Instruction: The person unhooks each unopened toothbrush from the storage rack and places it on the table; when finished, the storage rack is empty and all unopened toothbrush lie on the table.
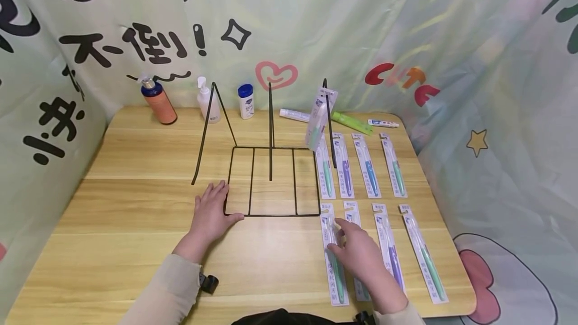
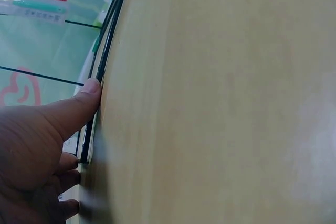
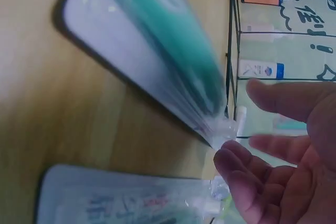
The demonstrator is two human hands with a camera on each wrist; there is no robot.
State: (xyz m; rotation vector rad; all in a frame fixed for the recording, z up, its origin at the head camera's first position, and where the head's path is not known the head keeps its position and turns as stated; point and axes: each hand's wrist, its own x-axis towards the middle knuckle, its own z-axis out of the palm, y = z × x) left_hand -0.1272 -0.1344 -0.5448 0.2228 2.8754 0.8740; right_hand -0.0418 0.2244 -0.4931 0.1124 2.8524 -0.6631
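A black wire display rack (image 1: 271,215) stands on the table, with prongs rising over its base. My left hand (image 1: 209,214) lies at its front left corner, fingers spread and thumb against the front wire; the left wrist view shows the thumb (image 2: 73,109) touching it. One packaged toothbrush (image 1: 317,119) hangs from the right prong. My right hand (image 1: 358,252) hovers at the leftmost front packaged toothbrush (image 1: 334,265), a green one. In the right wrist view its thumb and fingers are apart, fingertips (image 3: 227,156) right at the pack's end.
More packaged toothbrushes (image 1: 392,164) lie in two rows on the right. Along the back are an orange pump bottle (image 1: 160,104), a white pump bottle (image 1: 209,104), a blue-capped bottle (image 1: 246,102), a green tube (image 1: 352,122) and a small tube (image 1: 383,123). A printed cloth hangs behind.
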